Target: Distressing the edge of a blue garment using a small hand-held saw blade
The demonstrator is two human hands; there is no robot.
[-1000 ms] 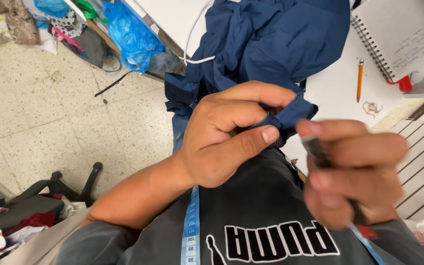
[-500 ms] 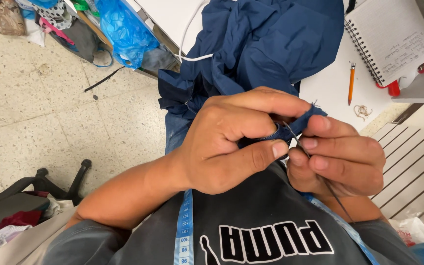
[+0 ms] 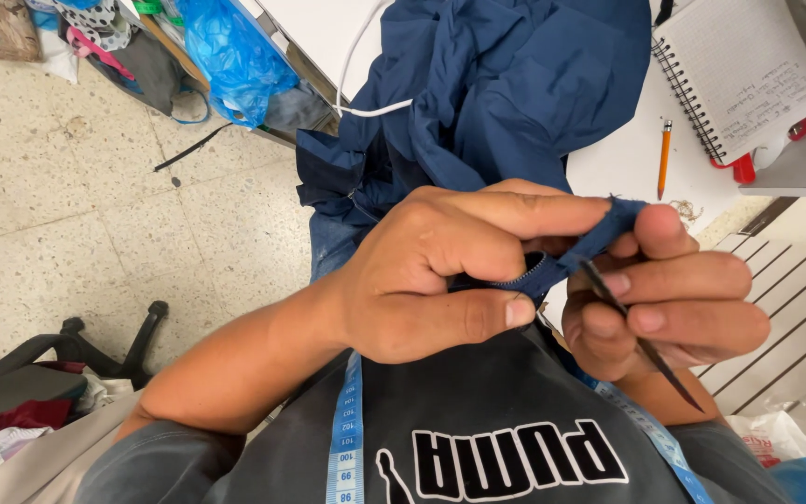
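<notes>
Two hands meet at the centre of the view over a strip of navy cloth. The left hand (image 3: 431,271) is curled nearly closed, its thumb and forefinger pinching the blue fabric edge (image 3: 571,254), where a line of zipper teeth shows. The right hand (image 3: 678,294), at three o'clock of the left, is closed too: its thumb and forefinger nip the far end of the same strip, while the other fingers wrap a thin dark pointed tool (image 3: 641,345), which slants toward five o'clock; what kind of tool it is cannot be told. The strip runs up toward twelve o'clock into the rest of the blue garment (image 3: 506,84), heaped on a white table (image 3: 627,168). On that table, at one o'clock, lie an orange pencil (image 3: 663,159) and, beyond it, an open spiral notebook (image 3: 748,70). A blue measuring tape (image 3: 344,439) hangs at six o'clock over the person's dark shirt. At eleven o'clock a blue plastic bag (image 3: 221,56) sits on the floor beside the table, full and knotted, its contents hidden. A black chair base (image 3: 95,350) stands at eight o'clock.
</notes>
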